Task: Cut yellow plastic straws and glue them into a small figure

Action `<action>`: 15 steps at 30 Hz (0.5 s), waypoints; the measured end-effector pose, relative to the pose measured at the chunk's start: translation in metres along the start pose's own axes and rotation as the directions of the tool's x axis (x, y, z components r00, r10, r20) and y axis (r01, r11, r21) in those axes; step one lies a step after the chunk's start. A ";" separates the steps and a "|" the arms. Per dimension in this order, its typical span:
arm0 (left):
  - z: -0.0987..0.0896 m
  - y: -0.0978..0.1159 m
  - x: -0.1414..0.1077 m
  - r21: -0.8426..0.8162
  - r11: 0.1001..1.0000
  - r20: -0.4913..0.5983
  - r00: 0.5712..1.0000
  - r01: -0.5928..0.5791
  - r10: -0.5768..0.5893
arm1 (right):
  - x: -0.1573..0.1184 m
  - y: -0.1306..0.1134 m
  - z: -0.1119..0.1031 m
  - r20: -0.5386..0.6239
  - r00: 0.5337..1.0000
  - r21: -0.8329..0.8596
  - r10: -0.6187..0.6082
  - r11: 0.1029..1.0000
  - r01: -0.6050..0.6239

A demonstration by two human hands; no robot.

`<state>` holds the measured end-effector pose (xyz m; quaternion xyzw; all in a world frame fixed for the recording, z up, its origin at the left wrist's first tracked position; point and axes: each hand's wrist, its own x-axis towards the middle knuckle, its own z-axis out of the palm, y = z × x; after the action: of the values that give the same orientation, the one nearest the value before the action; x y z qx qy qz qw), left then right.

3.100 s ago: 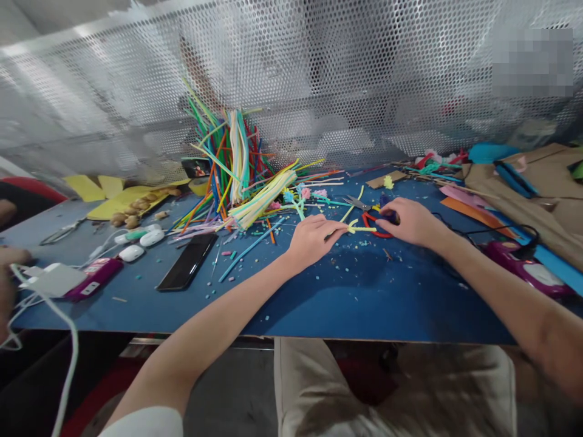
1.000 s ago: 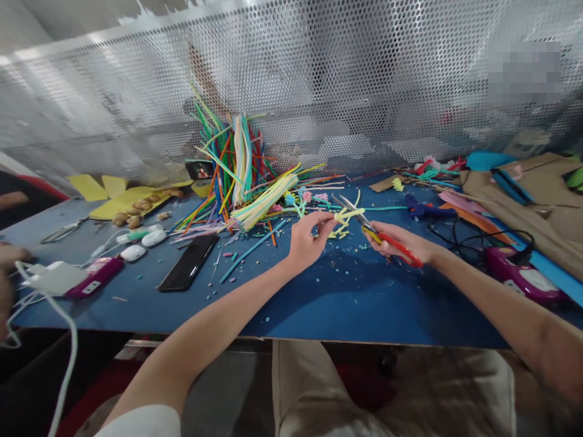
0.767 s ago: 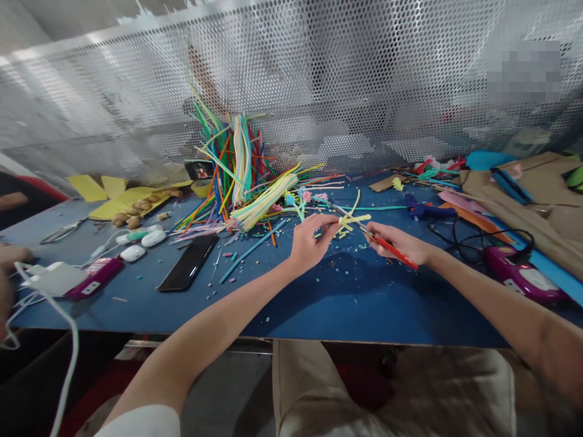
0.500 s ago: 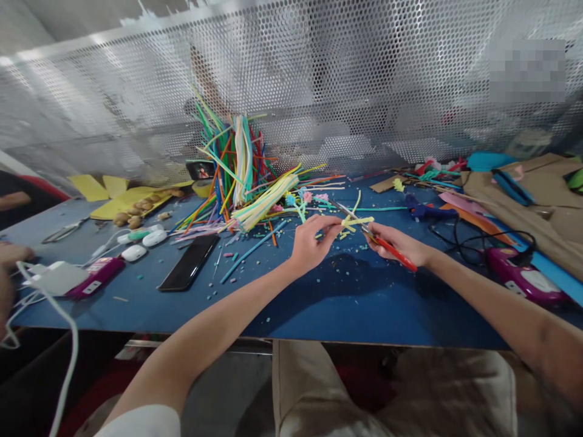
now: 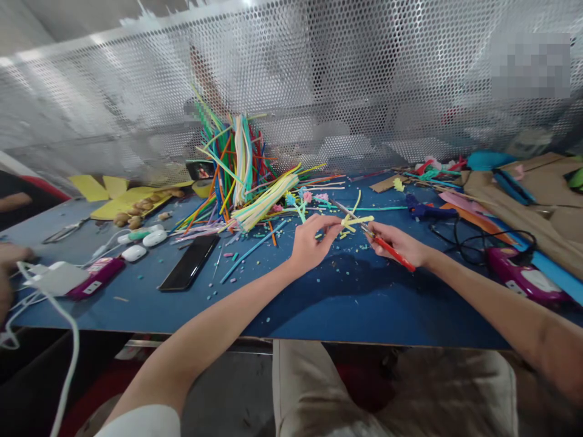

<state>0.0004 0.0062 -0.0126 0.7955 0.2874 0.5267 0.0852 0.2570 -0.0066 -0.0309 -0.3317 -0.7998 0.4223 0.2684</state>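
Above the blue table [image 5: 291, 303], my left hand [image 5: 314, 241] pinches a pale yellow pipe-cleaner piece [image 5: 357, 222] whose several short arms spread from one centre. Red-handled pliers or cutters [image 5: 394, 252] are held in my right hand [image 5: 398, 243], their metal jaws close to the yellow piece's right-hand arms. Whether the jaws touch it I cannot tell. Just behind my left hand lie small pipe-cleaner flowers [image 5: 307, 197] in pink and blue. Tiny fluffy clippings are scattered over the table around both hands.
Pipe cleaners [image 5: 243, 161] in many colours stand and lie at the back. To the left are a black phone [image 5: 189, 264], a purple power strip [image 5: 98, 276] and white cables. A blue glue gun [image 5: 426, 209] and cardboard [image 5: 542, 194] lie right. A perforated metal screen [image 5: 291, 79] rises behind.
Both hands stay almost in place. The red-handled tool has shifted very slightly, while the yellow piece keeps its position in my left fingers.
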 end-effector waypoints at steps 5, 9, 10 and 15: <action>0.000 0.000 0.000 -0.008 1.000 -0.008 1.000 0.015 -0.015 | 0.002 -0.005 0.001 -0.073 0.996 -0.107 0.053 0.992 -0.061; 0.000 0.001 0.000 -0.015 1.000 -0.008 1.000 0.022 -0.022 | 0.003 -0.007 0.003 -0.163 0.985 -0.180 0.064 0.979 -0.094; 0.000 0.001 0.000 -0.015 1.000 -0.010 1.000 0.024 -0.024 | 0.003 -0.006 0.004 -0.179 0.981 -0.175 0.073 0.979 -0.105; 0.001 -0.002 0.001 -0.029 0.998 -0.020 0.998 0.053 -0.054 | 0.005 -0.004 0.005 -0.243 0.961 -0.008 0.129 0.991 -0.135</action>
<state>0.0005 0.0083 -0.0129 0.7807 0.3020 0.5364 0.1074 0.2491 -0.0068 -0.0295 -0.4367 -0.7422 0.3858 0.3311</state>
